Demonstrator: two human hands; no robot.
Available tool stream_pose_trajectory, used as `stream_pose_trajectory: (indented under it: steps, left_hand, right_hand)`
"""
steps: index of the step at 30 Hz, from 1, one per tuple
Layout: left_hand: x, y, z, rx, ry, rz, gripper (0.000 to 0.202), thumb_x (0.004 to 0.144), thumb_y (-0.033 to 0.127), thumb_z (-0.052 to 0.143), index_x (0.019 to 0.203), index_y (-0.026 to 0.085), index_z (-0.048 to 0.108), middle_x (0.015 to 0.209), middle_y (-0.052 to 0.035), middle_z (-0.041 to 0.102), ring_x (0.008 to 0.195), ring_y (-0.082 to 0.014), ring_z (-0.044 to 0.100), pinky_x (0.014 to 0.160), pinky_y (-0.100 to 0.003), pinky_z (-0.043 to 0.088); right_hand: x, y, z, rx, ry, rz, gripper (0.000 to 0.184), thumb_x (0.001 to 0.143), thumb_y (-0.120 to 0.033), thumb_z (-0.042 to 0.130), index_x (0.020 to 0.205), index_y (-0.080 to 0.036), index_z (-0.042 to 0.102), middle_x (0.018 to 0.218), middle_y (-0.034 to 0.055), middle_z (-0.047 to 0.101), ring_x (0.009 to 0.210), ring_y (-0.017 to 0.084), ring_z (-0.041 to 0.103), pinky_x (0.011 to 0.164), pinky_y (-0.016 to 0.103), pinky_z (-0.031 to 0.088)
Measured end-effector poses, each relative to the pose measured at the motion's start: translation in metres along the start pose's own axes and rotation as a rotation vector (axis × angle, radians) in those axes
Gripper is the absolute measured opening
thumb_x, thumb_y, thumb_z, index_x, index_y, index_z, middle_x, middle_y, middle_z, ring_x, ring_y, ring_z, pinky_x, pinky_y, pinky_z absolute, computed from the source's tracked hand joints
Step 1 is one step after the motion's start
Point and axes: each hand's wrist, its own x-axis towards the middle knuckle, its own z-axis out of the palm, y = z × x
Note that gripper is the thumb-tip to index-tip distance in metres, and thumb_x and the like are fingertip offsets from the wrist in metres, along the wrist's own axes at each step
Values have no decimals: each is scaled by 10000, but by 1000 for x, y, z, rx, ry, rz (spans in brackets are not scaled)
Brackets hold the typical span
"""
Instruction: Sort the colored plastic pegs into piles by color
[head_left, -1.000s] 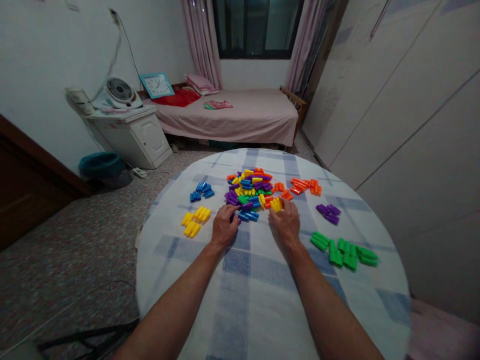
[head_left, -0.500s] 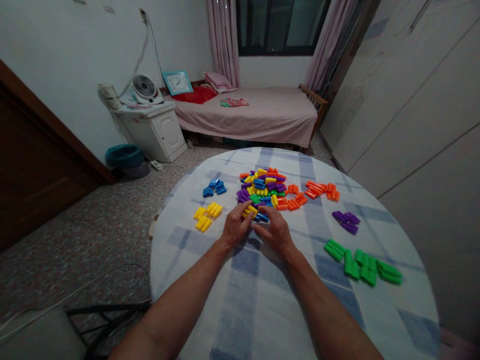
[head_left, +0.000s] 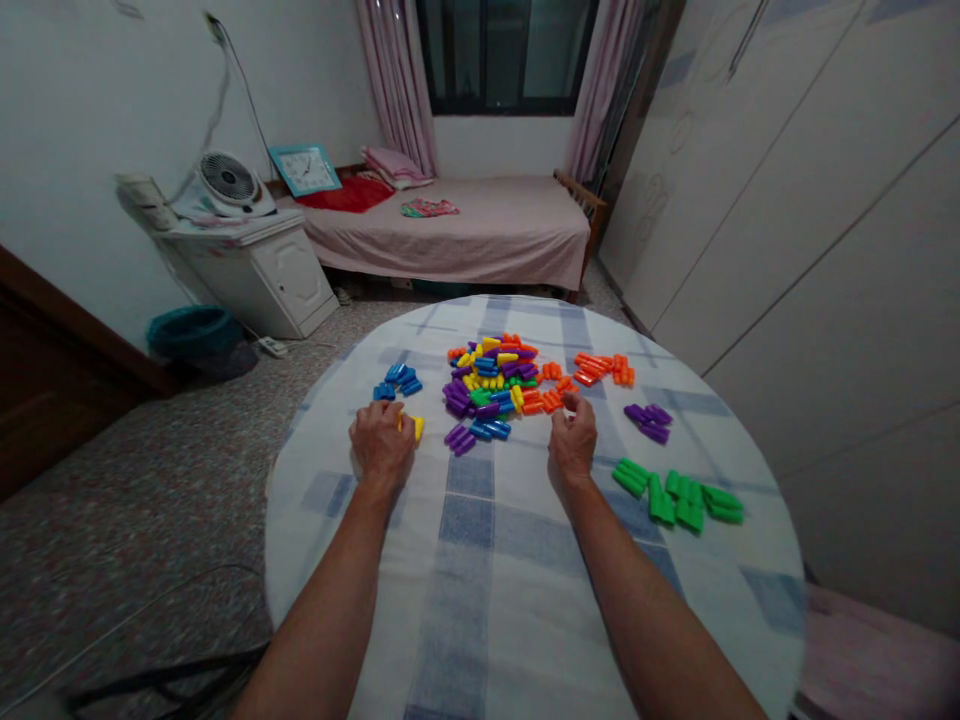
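Observation:
My left hand (head_left: 381,440) is over the yellow group at the left side of the table, fingers curled down around a yellow plastic piece (head_left: 418,430) that shows past the fingertips. The hand hides the other yellow pieces. My right hand (head_left: 574,438) rests by the orange pieces (head_left: 551,400) at the right edge of the mixed pile, its fingers curled in; what is in them, if anything, is hidden. Between the hands lies the pile of joined tube-like pieces (head_left: 487,368) in several colours. Purple pieces (head_left: 460,438) and blue pieces (head_left: 491,430) sit at its near edge.
Blue pieces (head_left: 399,380) are grouped beyond my left hand. Orange pieces (head_left: 600,368), purple pieces (head_left: 649,421) and green pieces (head_left: 675,495) form groups on the right. A checked cloth (head_left: 469,520) covers the round table. Behind stand a bed (head_left: 465,235) and a white cabinet (head_left: 289,280).
My left hand has moved left from the pile to the yellow group. My right hand has shifted right to the orange pieces. Purple pieces now show at the near edge; the view has turned right.

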Motion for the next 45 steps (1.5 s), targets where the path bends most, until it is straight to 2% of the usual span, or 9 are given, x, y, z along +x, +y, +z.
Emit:
stream_pose_trajectory:
  steps: [5,12,14,16,19,27,36,41,45]
  left_hand:
    - [-4,4,10,11,-17,56,353,855,420,480,929,164,711,1045,-125,624,983,-277,532,841,-394,415]
    - [-1,9,10,15,-72,103,319,866,287,445,1038,162,682,1009,-123,633,960,-262,547,871,-397,402]
    - [-2,12,6,14,-102,118,340,860,376,486,1039,163,681,1018,-130,627,979,-278,542,897,-422,394]
    - [-2,16,1,30,-160,141,372,822,446,545,1020,162,682,1028,-141,619,994,-301,536,892,-443,398]
    - [-1,21,-6,96,-267,176,264,807,360,562,939,165,681,1034,-151,609,987,-310,542,850,-434,420]
    - [7,25,-16,246,-461,237,232,855,197,438,920,143,654,1070,-163,594,1032,-312,541,881,-477,414]
    - [1,23,-21,249,-380,284,234,863,247,465,968,154,653,1066,-137,599,1066,-312,519,924,-496,400]
    - [10,41,-11,-55,-232,290,303,870,249,488,1108,150,646,1171,-124,586,1105,-254,522,966,-378,432]
    - [8,57,4,-251,-230,286,315,857,266,520,1132,169,640,1153,-100,596,1068,-234,543,957,-360,462]
  right_hand:
    - [0,2,5,-48,-60,69,315,777,-176,391,1024,-151,585,1024,103,617,953,196,555,848,319,439]
    - [5,3,-2,-142,-131,146,307,734,-187,435,982,-131,607,978,106,582,894,203,546,845,326,436]
    - [0,5,-10,-135,-183,97,284,727,-186,438,949,-137,609,961,98,580,896,205,546,852,333,438]
    - [-7,7,-18,-102,-257,-29,262,741,-183,436,935,-150,609,972,92,583,935,208,542,879,341,431]
    - [-16,9,-28,-55,-343,-175,252,764,-178,435,940,-153,613,1003,95,594,978,211,536,907,346,420]
    - [-17,10,-33,-30,-392,-212,249,753,-188,440,892,-143,641,1033,111,606,1006,218,539,939,355,412]
    - [-20,1,-43,58,-392,-156,243,797,-278,445,848,-162,652,897,81,637,850,198,577,812,336,427]
    - [-17,3,-42,71,-409,-153,256,791,-285,441,844,-156,656,889,86,636,852,202,580,812,338,427]
    - [-15,3,-42,77,-421,-137,254,786,-280,442,839,-157,658,882,81,638,842,197,583,807,332,431]
